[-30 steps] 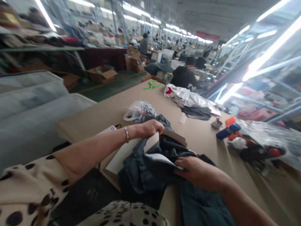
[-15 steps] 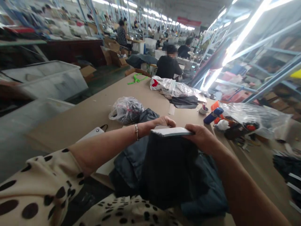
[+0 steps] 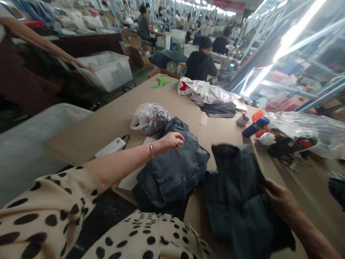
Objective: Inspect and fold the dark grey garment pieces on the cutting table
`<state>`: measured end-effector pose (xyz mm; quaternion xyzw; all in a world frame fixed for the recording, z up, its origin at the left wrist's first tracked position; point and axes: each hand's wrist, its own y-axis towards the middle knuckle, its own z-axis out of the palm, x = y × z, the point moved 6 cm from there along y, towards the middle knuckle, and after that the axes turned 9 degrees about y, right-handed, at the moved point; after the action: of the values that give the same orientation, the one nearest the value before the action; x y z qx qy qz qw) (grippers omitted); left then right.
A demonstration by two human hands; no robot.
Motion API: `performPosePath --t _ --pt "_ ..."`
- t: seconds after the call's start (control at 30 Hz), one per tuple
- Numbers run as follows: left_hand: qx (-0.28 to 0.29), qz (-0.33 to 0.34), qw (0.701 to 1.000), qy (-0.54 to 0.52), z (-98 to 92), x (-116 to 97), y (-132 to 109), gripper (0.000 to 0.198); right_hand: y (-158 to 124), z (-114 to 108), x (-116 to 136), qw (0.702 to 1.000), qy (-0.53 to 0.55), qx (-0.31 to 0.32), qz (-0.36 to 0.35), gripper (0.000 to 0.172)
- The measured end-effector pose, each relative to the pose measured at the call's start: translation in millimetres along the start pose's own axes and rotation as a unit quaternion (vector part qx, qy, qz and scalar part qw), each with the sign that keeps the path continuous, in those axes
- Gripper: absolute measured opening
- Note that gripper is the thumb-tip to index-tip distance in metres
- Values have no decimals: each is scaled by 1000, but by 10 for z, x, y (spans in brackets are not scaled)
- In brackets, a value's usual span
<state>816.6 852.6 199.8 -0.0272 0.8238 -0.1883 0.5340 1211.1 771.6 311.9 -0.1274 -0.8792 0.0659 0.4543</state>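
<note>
My left hand (image 3: 172, 140) hovers over a pile of dark grey garments (image 3: 172, 169) on the brown table (image 3: 107, 126), fingers loosely curled and holding nothing that I can see. My right hand (image 3: 280, 201) grips the right side of a dark teal garment (image 3: 239, 201) that lies on a stack at the table's near right. A white card (image 3: 129, 180) pokes out from under the left pile.
A clear bag of dark items (image 3: 149, 118), a white power bank (image 3: 110, 146), a white plastic bag (image 3: 205, 91) and tools (image 3: 256, 126) lie on the table. A seated person in black (image 3: 201, 63) is at the far end. Grey bins (image 3: 105, 70) stand left.
Both hands held a folded dark piece with a white card up before me; now the right hand has carried the garment to the right stack and the left hand has let go.
</note>
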Motion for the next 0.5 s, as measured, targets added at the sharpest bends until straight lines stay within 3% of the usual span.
performPosePath --t 0.1,0.2,0.27,0.33,0.4,0.5 --pt "-1 -1 994 114 28 504 -191 16 -93 -68 -516 996 -17 -33 86 45" --pt "-1 32 974 226 194 779 -419 11 -180 -132 -1061 984 14 -91 154 60" --pt "-68 63 952 291 202 819 -508 26 -179 -174 -1407 981 -43 -97 161 61" --pt "-166 58 924 338 80 830 -516 42 -131 -199 -1658 978 -129 -104 129 61" --pt "-216 -17 920 326 -112 933 -429 52 -69 -132 -1715 974 -177 -128 59 62" --pt "-163 -128 950 233 -301 1174 -225 51 -11 321 -1418 980 -145 -122 -53 53"
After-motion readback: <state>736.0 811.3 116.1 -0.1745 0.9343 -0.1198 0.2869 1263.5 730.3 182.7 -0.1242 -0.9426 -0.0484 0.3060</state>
